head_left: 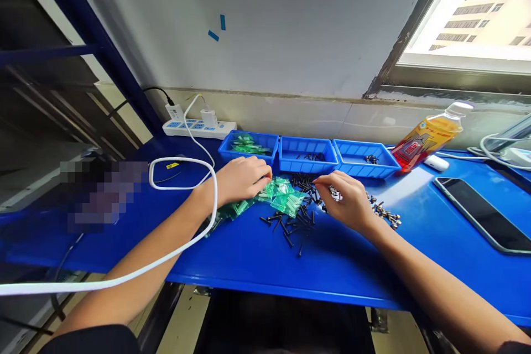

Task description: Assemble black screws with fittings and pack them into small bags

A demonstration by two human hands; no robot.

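My left hand is over the left side of a pile of small green plastic packets, its fingers curled together toward the thumb. Whatever its fingertips hold, if anything, is hidden. Black screws lie scattered beside and in front of the packets. Just right of these, my right hand hovers with thumb and fingers pinched; I cannot make out anything between them. Silver metal fasteners lie partly behind the right hand and wrist.
Behind the hands stand a blue bin with green packets, a middle bin and a right bin, both holding dark small parts. A drink bottle, a phone and a power strip surround them. A white cable crosses my left forearm.
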